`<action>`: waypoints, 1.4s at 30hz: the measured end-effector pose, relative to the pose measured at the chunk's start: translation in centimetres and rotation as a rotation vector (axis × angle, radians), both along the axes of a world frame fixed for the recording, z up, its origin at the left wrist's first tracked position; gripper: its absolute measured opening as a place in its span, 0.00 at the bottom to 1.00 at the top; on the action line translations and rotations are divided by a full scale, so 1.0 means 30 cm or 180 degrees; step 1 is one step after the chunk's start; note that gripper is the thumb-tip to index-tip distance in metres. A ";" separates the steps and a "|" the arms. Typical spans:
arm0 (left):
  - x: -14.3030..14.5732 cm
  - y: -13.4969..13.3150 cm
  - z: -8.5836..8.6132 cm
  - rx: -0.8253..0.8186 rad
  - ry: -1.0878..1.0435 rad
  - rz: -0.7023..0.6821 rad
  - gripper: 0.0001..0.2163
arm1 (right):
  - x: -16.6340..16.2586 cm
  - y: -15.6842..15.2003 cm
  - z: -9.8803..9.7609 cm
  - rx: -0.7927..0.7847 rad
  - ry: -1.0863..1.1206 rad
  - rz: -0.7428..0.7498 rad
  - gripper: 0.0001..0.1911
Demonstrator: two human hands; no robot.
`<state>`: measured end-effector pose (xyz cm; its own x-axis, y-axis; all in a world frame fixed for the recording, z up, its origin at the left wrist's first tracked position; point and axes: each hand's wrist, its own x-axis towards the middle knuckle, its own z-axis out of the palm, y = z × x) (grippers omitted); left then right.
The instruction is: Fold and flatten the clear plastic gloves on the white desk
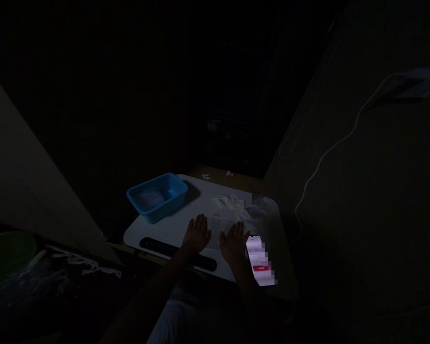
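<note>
The scene is very dark. My left hand lies flat, fingers stretched out, on a small white lap table. My right hand rests flat beside it, fingers apart, holding nothing. A lit phone lies on the table just right of my right hand. Small clear and white packets are scattered beyond my fingertips. A blue plastic tub stands at the table's far left corner.
A white cable runs down the wall on the right from a plug. A green bowl and white cord lie at the lower left. A dark slot runs along the table's near edge.
</note>
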<state>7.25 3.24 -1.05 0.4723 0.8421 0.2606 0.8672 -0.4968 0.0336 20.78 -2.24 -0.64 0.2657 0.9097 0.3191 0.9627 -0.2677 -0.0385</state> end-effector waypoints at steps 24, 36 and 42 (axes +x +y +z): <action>-0.002 0.006 -0.018 0.0072 -0.0024 0.0003 0.25 | 0.004 -0.004 0.007 0.0094 0.0010 0.0067 0.28; 0.001 0.001 -0.011 0.0076 -0.0012 -0.0005 0.24 | -0.003 -0.094 0.033 -0.0225 -0.0039 0.1613 0.25; 0.003 0.004 -0.010 0.0028 0.0007 0.0036 0.24 | -0.024 -0.096 0.008 -0.0308 0.0159 0.0851 0.28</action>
<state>7.35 3.35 -1.34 0.4635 0.8450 0.2669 0.8728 -0.4873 0.0273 20.07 -5.13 -0.40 0.0255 0.9752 0.2199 0.9972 -0.0093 -0.0744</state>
